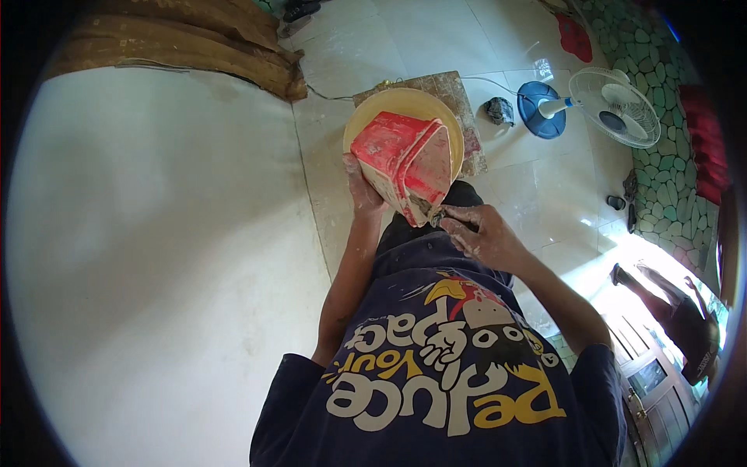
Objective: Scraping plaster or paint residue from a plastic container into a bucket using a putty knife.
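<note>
My left hand (366,190) holds a red plastic bucket (388,140) from beneath and the left side. The bucket lies tilted on its side, its open mouth facing right, with pale dried residue smeared inside and out. At the lower corner of its rim, my right hand (475,233) pinches a small crumpled grey wad (436,216), its exact kind unclear. Both hands bear whitish residue. Below the bucket is a round yellowish basin (356,119), resting on a stained board (458,93).
A pedestal fan (613,111) with a blue base stands right of the board, near a dark crumpled bundle (500,111). A cable crosses the tiled floor. A white wall (175,233) rises at left beside brown sheeting (192,35). Another person (683,321) stands far right near a door.
</note>
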The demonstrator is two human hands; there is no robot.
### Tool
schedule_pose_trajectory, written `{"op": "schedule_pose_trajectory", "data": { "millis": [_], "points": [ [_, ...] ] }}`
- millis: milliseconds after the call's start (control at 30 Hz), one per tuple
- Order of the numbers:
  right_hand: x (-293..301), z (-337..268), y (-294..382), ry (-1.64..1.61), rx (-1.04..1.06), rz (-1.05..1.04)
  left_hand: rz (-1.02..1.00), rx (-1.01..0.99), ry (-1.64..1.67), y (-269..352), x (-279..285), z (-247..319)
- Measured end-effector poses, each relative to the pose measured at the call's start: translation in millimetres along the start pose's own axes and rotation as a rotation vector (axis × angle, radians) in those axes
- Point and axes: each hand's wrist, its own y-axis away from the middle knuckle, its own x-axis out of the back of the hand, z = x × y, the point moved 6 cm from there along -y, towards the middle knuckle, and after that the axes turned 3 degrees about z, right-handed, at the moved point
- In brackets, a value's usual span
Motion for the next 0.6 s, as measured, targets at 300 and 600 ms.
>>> {"op": "schedule_pose_trajectory", "data": {
  "millis": [300,600],
  "points": [
    [0,47,23,-0.977,-0.415,-0.13,-0.074,0.03,0.03,-8,3,-14],
    [30,-26,40,0.291,0.034,0.381,0.019,0.054,0.187,-5,-13,-25]
  ]
}}
